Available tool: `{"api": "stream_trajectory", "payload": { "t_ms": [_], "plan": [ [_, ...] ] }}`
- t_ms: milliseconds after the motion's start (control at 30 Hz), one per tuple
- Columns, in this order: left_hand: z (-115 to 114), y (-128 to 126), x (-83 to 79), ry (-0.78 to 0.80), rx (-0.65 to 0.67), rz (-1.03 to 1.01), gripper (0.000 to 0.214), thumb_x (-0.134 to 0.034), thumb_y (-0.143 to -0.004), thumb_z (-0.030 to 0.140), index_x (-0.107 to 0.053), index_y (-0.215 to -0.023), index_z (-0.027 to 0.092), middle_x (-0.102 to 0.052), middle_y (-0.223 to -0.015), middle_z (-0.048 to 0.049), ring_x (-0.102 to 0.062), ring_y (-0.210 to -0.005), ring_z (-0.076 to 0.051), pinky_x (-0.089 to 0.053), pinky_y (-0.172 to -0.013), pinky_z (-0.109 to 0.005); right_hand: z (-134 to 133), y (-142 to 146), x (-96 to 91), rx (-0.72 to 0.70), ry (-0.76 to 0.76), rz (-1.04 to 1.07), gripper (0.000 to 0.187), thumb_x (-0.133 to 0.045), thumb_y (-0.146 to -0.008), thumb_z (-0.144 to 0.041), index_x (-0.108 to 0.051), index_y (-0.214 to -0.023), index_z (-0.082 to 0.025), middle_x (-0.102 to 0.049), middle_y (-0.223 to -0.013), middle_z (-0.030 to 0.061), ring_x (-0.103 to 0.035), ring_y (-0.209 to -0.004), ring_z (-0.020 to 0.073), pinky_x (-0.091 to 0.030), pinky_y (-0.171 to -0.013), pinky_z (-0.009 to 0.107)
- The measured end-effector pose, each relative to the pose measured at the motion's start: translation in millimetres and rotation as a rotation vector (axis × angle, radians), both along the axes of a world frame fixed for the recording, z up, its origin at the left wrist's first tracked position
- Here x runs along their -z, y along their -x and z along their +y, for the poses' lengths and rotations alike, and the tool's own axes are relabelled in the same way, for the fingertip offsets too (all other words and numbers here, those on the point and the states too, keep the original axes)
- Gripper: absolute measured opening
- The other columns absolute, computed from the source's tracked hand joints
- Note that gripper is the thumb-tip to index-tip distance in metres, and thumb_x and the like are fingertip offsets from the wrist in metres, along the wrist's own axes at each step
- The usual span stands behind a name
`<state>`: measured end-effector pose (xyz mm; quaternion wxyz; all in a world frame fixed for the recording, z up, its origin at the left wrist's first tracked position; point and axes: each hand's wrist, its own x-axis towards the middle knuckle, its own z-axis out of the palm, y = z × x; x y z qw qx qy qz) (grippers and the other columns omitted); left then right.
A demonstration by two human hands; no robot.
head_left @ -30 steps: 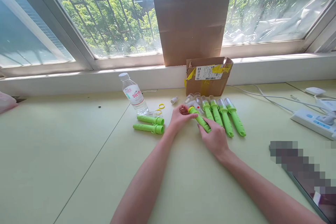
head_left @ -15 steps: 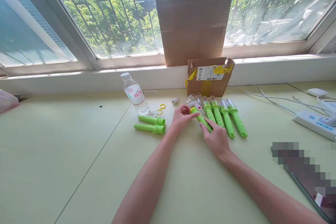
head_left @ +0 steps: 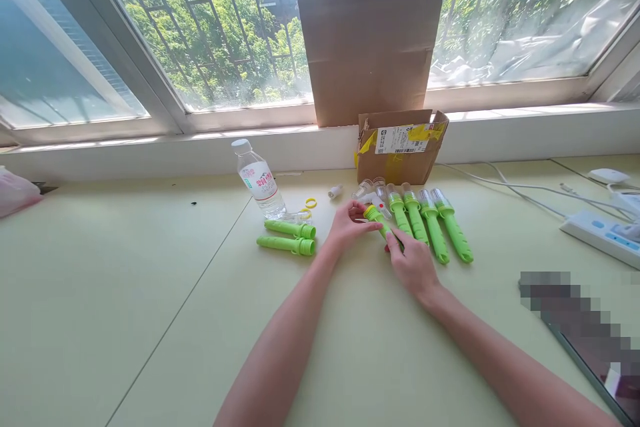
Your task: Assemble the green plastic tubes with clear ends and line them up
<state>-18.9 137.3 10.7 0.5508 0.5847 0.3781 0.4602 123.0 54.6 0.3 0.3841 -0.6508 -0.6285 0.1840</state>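
My right hand (head_left: 414, 263) is wrapped round the lower part of a green plastic handle (head_left: 381, 221), which tilts up to the left. A yellow ring (head_left: 370, 211) sits round its upper end. My left hand (head_left: 349, 225) is closed about that ringed end, thumb along the near side and fingers partly hidden behind. Right of the hands lie several green sticks with clear caps, one (head_left: 455, 227) being outermost. To the left are two green handles with threaded ends, the nearer one (head_left: 285, 245) without a cap. A loose yellow ring (head_left: 311, 203) rests behind them.
A water bottle (head_left: 260, 180) stands left of the hands. Behind them are clear caps (head_left: 363, 189), a small white part (head_left: 335, 192) and a cardboard box (head_left: 397, 163). A power strip (head_left: 600, 237) with cables and a partly blurred phone (head_left: 575, 353) lie at right.
The hands and the held handle have barely moved; my right hand's grip has shifted slightly on the handle. The whole view has shifted a few pixels.
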Motion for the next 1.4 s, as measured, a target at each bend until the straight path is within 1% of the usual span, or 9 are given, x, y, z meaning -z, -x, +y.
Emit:
{"api": "stream_trajectory", "payload": {
  "t_ms": [133,267,367,633,1000,1100,1267,1333,1400],
  "plan": [
    [-1,0,0.4,0.003,-0.023,0.013,0.052,-0.088,-0.043,0.027,-0.050,-0.077,0.017,-0.063,-0.076,0.0004,-0.062,-0.067,-0.015,-0.052,-0.067,-0.032,0,3,0.4,0.036,-0.017,-0.135,0.038,-0.031,-0.093,-0.035,-0.061,-0.075,-0.020,-0.062,-0.066,0.0047,-0.054,-0.060,0.0198,-0.035,-0.056,0.030],
    [-3,-1,-0.5,-0.003,-0.022,0.006,0.051,-0.088,-0.043,0.029,-0.050,-0.075,0.017,-0.064,-0.075,-0.0002,-0.063,-0.067,-0.016,-0.052,-0.067,-0.032,1,4,2.8,0.053,-0.056,-0.138,0.030,-0.043,-0.088,-0.036,-0.065,-0.100,-0.018,-0.068,-0.085,0.0085,-0.061,-0.077,0.0240,-0.042,-0.065,0.033],
    [-3,-2,-1.5,0.001,-0.026,0.012,0.051,-0.088,-0.043,0.030,-0.050,-0.075,0.017,-0.065,-0.074,-0.0004,-0.063,-0.067,-0.016,-0.052,-0.067,-0.032,1,3,3.8,0.063,-0.045,-0.080,0.038,-0.050,-0.084,-0.037,-0.061,-0.114,-0.016,-0.070,-0.091,0.0094,-0.063,-0.075,0.0235,-0.044,-0.066,0.033],
    [0,1,-4.0,0.013,0.047,-0.021,0.046,-0.085,-0.050,0.033,-0.053,-0.080,0.016,-0.064,-0.082,-0.0014,-0.063,-0.075,-0.015,-0.050,-0.073,-0.031,1,-1,2.8,0.080,0.041,0.194,0.047,-0.050,-0.084,-0.050,-0.063,-0.110,-0.013,-0.064,-0.061,0.0033,-0.059,-0.056,0.0197,-0.042,-0.056,0.031],
    [-2,1,-6.1,0.027,0.068,-0.041,0.046,-0.085,-0.051,0.031,-0.053,-0.082,0.016,-0.063,-0.083,-0.0016,-0.062,-0.075,-0.014,-0.049,-0.073,-0.031,3,-5,0.8,-0.023,0.134,0.413,0.047,-0.047,-0.084,-0.058,-0.066,-0.095,-0.017,-0.061,-0.056,0.0016,-0.049,-0.045,0.0151,-0.034,-0.044,0.027],
    [-2,1,-3.7,0.027,0.054,-0.065,0.046,-0.085,-0.051,0.032,-0.053,-0.080,0.016,-0.064,-0.083,-0.0018,-0.062,-0.077,-0.015,-0.050,-0.076,-0.032,4,-6,0.9,-0.060,0.140,0.374,0.045,-0.045,-0.086,-0.058,-0.065,-0.091,-0.018,-0.062,-0.057,0.0017,-0.049,-0.045,0.0158,-0.035,-0.045,0.028],
    [-2,3,-1.2,0.038,0.022,-0.043,0.045,-0.086,-0.048,0.030,-0.056,-0.077,0.016,-0.064,-0.081,-0.0012,-0.062,-0.077,-0.016,-0.050,-0.077,-0.034,2,-3,0.2,-0.067,0.097,0.181,0.044,-0.036,-0.091,-0.052,-0.063,-0.078,-0.021,-0.065,-0.064,0.0033,-0.054,-0.051,0.0176,-0.038,-0.050,0.030],
    [-2,3,-1.2,0.037,0.023,-0.043,0.044,-0.086,-0.048,0.029,-0.056,-0.077,0.016,-0.064,-0.079,-0.0011,-0.062,-0.077,-0.016,-0.050,-0.077,-0.033,1,-1,1.2,-0.023,0.018,0.098,0.039,-0.040,-0.090,-0.049,-0.066,-0.084,-0.019,-0.069,-0.077,0.0066,-0.060,-0.065,0.0215,-0.043,-0.059,0.033],
    [-2,3,-1.5,0.037,0.032,-0.043,0.043,-0.086,-0.049,0.029,-0.056,-0.077,0.016,-0.064,-0.078,-0.0012,-0.062,-0.076,-0.016,-0.050,-0.075,-0.032,1,1,2.8,0.023,-0.066,0.046,0.037,-0.050,-0.085,-0.046,-0.066,-0.100,-0.017,-0.070,-0.096,0.0104,-0.063,-0.086,0.0256,-0.046,-0.072,0.036]
  ]
}}
